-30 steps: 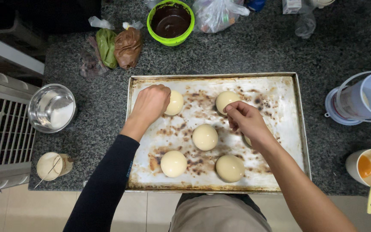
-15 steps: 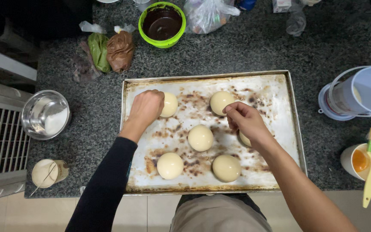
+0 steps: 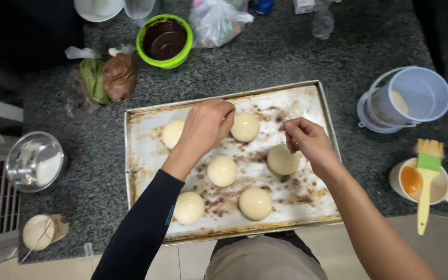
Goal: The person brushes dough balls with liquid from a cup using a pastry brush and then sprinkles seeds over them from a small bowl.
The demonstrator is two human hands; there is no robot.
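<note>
both hands (image 3: 206, 124) (image 3: 307, 139) hover pinched over the buns (image 3: 245, 127) mid-tray (image 3: 141, 155), seemingly sprinkling; any contents can't be told. next calls for reaching the lower buns.

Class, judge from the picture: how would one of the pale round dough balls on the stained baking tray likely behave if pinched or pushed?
The pale round dough ball looks smooth and domed, so probably soft and would dent. Its flat seat on the stained baking tray suggests it would slide or stick rather than roll.

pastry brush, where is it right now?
In the head view, the pastry brush lies at the far right, across a cup of orange liquid on the counter, right of the baking tray.
</note>
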